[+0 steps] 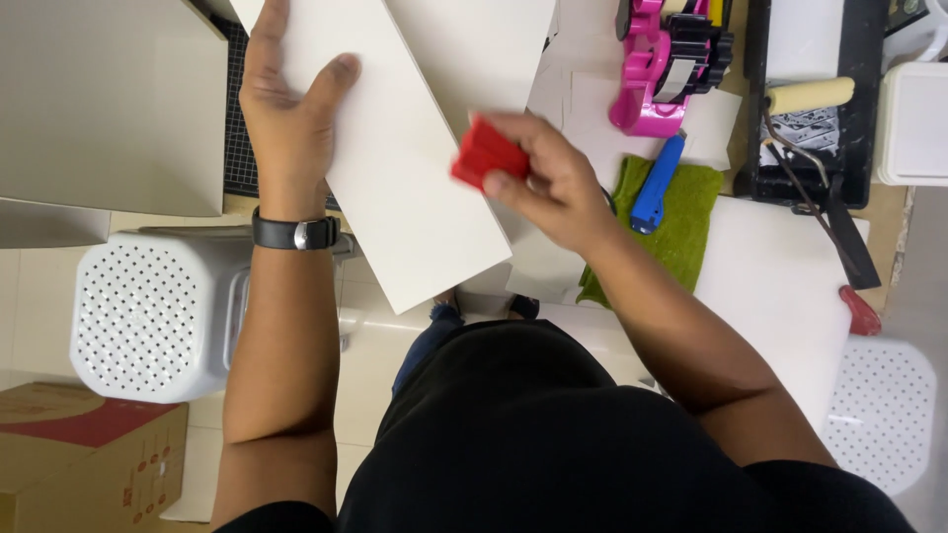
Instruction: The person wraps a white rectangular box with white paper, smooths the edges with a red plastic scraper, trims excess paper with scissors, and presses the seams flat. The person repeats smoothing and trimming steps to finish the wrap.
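One red block (pixel 487 150) sits pinched in the right hand's (pixel 553 183) fingertips, pressed on the white board (pixel 405 188) near its right edge, seemingly for rubbing the face flat. Left hand (pixel 286 109) lies spread, fingers apart, on the board's upper left, apparently to stop sliding. Blue cutter (pixel 657 183) rests on green cloth (pixel 691 222); pink tape dispenser (pixel 657 74) beyond.

The red block (pixel 487 150) is motion-blurred, and the white board (pixel 395 168) runs past the top edge.
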